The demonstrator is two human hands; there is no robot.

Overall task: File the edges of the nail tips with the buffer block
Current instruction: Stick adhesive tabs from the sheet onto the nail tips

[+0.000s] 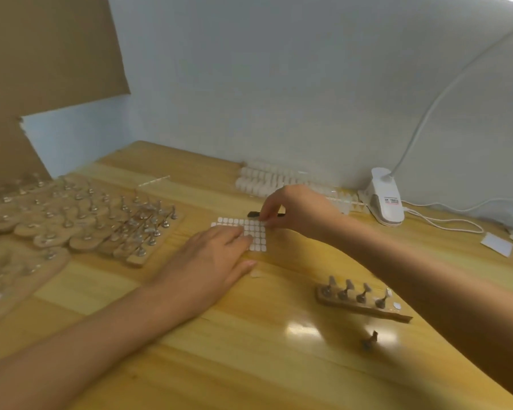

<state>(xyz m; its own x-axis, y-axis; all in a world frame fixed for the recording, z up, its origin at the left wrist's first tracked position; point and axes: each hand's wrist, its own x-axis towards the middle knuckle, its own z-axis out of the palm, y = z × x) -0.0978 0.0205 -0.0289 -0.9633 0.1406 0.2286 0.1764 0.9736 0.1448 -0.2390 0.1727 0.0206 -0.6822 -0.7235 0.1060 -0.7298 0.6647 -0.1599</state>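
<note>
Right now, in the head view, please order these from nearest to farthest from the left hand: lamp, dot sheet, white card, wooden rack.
1. Dot sheet: touching, under the fingers of the left hand.
2. Wooden rack: to the right, toward the front.
3. Lamp: to the right, at the back.
4. White card: far right, beyond the lamp.
</note>
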